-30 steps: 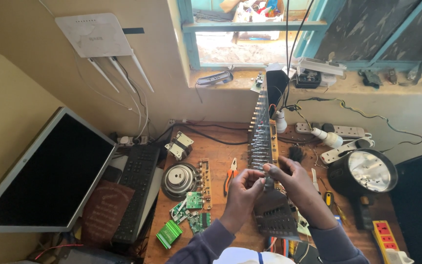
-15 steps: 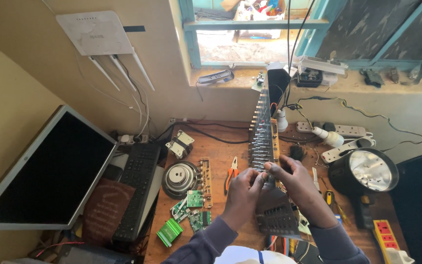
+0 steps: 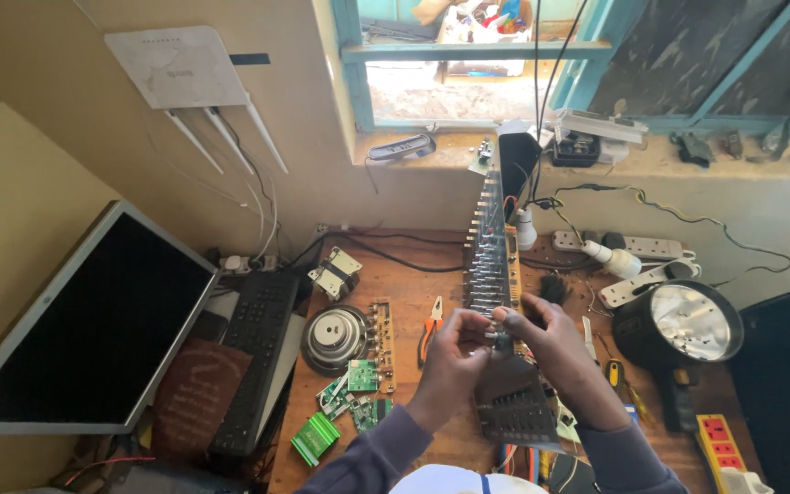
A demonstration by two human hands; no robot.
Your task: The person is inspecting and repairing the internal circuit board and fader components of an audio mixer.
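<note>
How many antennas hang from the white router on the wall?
3. All hang below the white router, fanning downward: left antenna, middle antenna, right antenna. None looks hidden.

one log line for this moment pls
left hand: pinching knob on mixer panel | right hand: same spot | panel: upright on wooden bench | pliers: lying beside

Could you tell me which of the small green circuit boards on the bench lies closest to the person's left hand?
The square green board beside the long tan board, nearest the left hand; the other green pieces lie lower and farther left.
</note>
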